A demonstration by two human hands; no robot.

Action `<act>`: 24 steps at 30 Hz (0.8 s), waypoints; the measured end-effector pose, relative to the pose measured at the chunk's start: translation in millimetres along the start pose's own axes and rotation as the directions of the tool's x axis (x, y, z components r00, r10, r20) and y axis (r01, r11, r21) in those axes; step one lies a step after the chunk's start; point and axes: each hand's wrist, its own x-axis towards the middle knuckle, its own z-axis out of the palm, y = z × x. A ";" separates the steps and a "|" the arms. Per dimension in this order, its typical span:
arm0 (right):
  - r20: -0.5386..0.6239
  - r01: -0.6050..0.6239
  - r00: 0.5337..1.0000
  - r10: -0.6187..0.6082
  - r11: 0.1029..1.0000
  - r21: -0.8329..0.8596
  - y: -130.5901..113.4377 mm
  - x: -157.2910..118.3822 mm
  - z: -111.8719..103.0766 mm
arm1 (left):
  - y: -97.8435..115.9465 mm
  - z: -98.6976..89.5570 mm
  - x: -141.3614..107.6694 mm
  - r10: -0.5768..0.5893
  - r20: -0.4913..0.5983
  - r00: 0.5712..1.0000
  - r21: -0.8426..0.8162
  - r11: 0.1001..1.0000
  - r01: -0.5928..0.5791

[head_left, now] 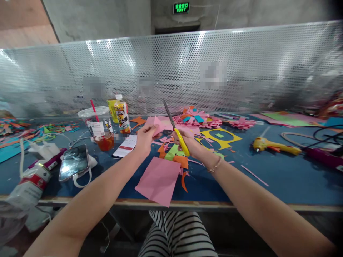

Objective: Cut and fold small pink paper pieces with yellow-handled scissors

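Pinched in my left hand (pixel 147 140) is a small folded piece of pink paper (pixel 158 125). My right hand (pixel 189 144) is closed round yellow-handled scissors (pixel 183 142), whose blades point up and away, apart from the paper. Beneath my hands lie green and orange paper scraps (pixel 175 153). A pink paper sheet (pixel 160 180) rests near the table's front edge, one corner reaching over it. Yellow paper with round cut-outs (pixel 232 134) is just beyond my right hand. Behind it sits a pile of pink fringed paper (pixel 193 117) with blue and orange bits.
A cup with a straw (pixel 98 130) and a drink bottle (pixel 123 116) stand left, near a white-screened phone (pixel 124 146) and another phone (pixel 74 162) with a cable. A yellow glue gun (pixel 276 145) lies right. A perforated metal panel (pixel 166 64) closes off the table's back.
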 end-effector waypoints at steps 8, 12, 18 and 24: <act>-0.144 0.035 0.989 -0.045 0.997 -0.072 -9.2 4.7 5.7 | -2.9 -0.4 -3.3 -0.074 0.137 0.988 0.116 0.992 0.058; -0.223 0.173 0.964 -0.142 0.977 0.122 -9.4 6.3 7.5 | -6.5 -0.2 -8.1 -0.156 0.325 0.933 0.271 0.960 0.066; -0.214 0.231 0.958 -0.192 0.957 0.176 -8.6 5.9 9.0 | -9.4 -0.5 -11.8 -0.184 0.418 0.890 0.393 0.919 0.005; -0.278 0.233 0.945 -0.170 0.949 0.211 -4.8 10.3 7.4 | -6.5 3.1 -14.0 -0.212 0.444 0.870 0.409 0.912 0.013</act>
